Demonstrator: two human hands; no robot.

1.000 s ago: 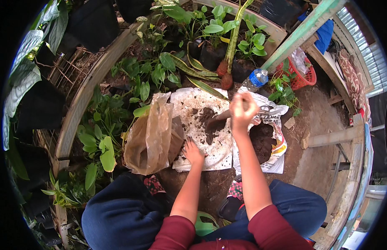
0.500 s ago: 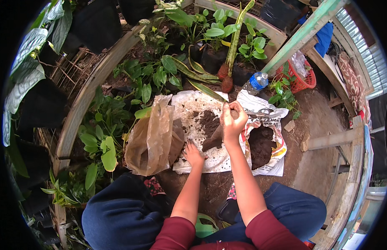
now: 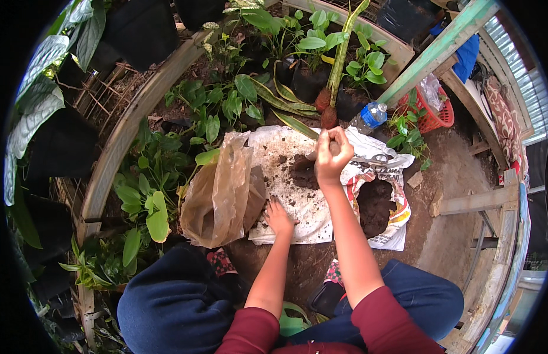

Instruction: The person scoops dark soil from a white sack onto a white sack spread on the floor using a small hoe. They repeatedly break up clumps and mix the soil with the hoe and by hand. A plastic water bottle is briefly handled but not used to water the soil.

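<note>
My left hand (image 3: 279,218) lies flat on a white sack (image 3: 312,227) spread over the ground, its fingers apart. Above the sack's far part, my right hand (image 3: 334,158) is closed round a brown trowel-like tool, mostly hidden behind the fingers. The tool's end is beside a small heap of dark soil (image 3: 302,174). Crumbs of soil dot the sack. To the right, an opened sack (image 3: 395,241) holds more dark soil, with scissors (image 3: 377,160) at its far edge. A crumpled, brownish clear plastic bag (image 3: 218,203) stands left of my left hand.
Snake plant cuttings (image 3: 286,103) with reddish-brown root ends lie beyond the sack. A water bottle (image 3: 371,117) and a red basket (image 3: 436,118) are at the far right. Leafy plants (image 3: 150,206) crowd the left, and a wooden frame (image 3: 123,138) curves behind them.
My right hand has drawn the trowel-like tool away from me, from the sack's middle to the far soil heap. My left hand stays flat on the sack.
</note>
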